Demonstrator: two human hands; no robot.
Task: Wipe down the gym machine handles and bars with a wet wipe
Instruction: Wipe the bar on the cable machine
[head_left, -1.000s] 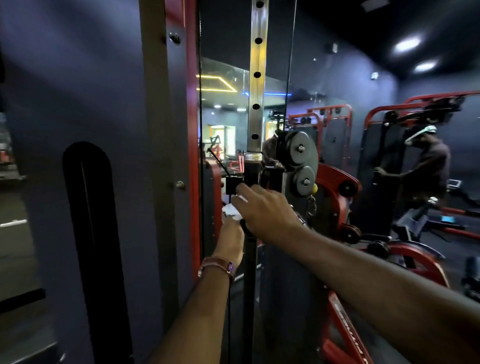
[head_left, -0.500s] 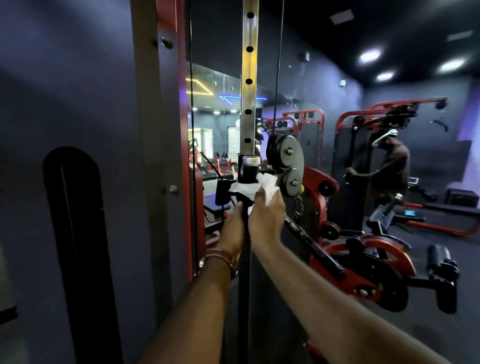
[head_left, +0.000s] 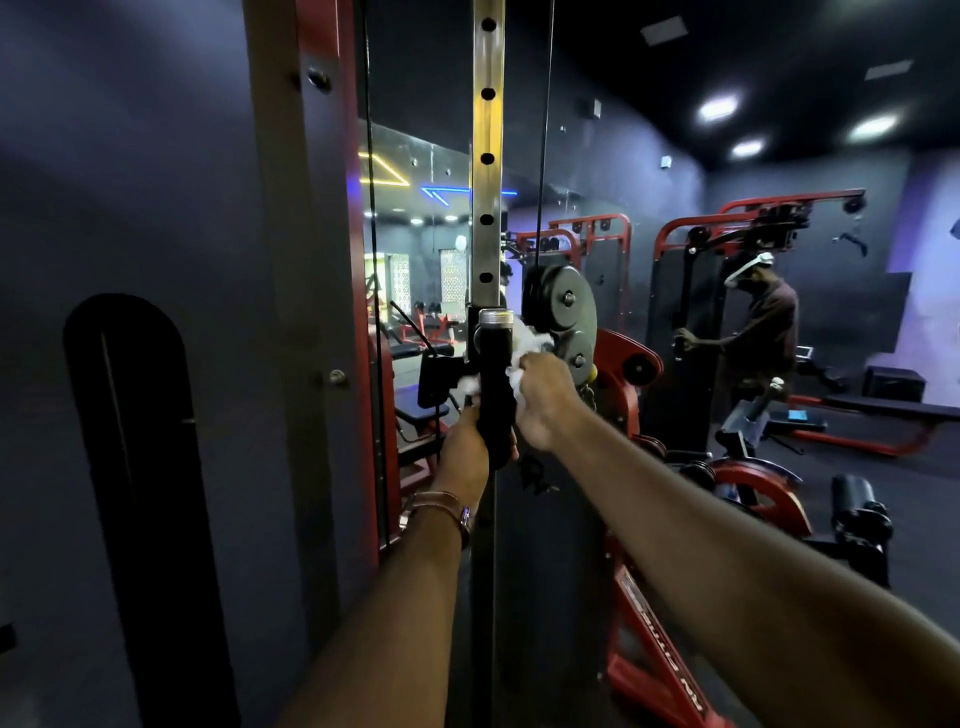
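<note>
A black cable-machine handle (head_left: 494, 374) with a silver end cap stands upright in front of the perforated steel upright (head_left: 488, 156). My left hand (head_left: 467, 447) grips the handle's lower part from the left. My right hand (head_left: 545, 400) holds a crumpled white wet wipe (head_left: 524, 353) against the handle's right side, near the top. A bit of the wipe also shows to the left of the handle. The black pulley wheels (head_left: 563, 306) sit just behind the wipe.
A grey and red machine frame (head_left: 311, 260) rises close on the left, with a cable running down beside the upright. Red gym machines (head_left: 748, 499) and a bench fill the right. A person (head_left: 763, 322) stands at another machine at the back right.
The handle now stands upright between my hands. My right hand has shifted from the handle's front to its right side with the wipe, and my left hand grips lower.
</note>
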